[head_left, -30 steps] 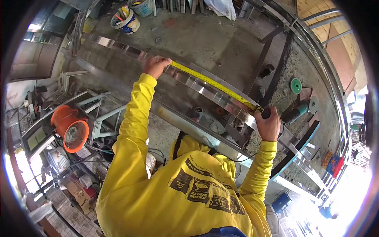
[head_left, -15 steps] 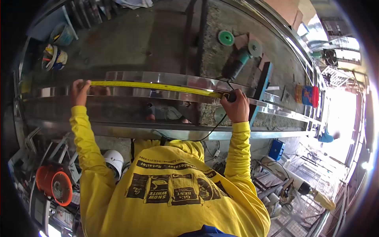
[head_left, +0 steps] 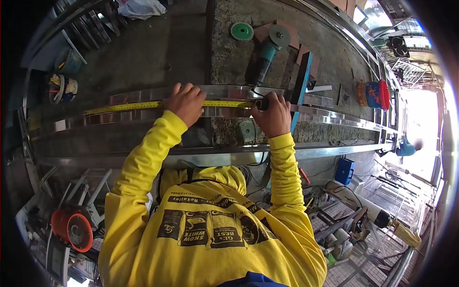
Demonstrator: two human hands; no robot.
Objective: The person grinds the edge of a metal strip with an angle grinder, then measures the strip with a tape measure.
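Observation:
A yellow measuring tape (head_left: 131, 106) stretches along shiny metal bars (head_left: 224, 91) on the workbench. My left hand (head_left: 185, 105) is closed over the middle of the blade, fingers curled at the far bar; its free end reaches past that hand to the left. My right hand (head_left: 273, 114) grips the dark tape case (head_left: 262, 102), beside a blue bar (head_left: 304, 79) lying across the metal bars. Beyond the bars lies a green angle grinder (head_left: 266, 55), near a green disc (head_left: 242, 31).
A bucket (head_left: 375, 94) with a red rim stands at the right, another bucket (head_left: 67, 88) at the left. A metal rail (head_left: 215, 158) runs along the near edge. Below are an orange round object (head_left: 71, 229) and a blue box (head_left: 344, 171). A person (head_left: 406, 148) is at far right.
My left hand has moved right from the tape's end to its middle. My right hand, still on the case, has shifted slightly left in view. The camera view has also shifted.

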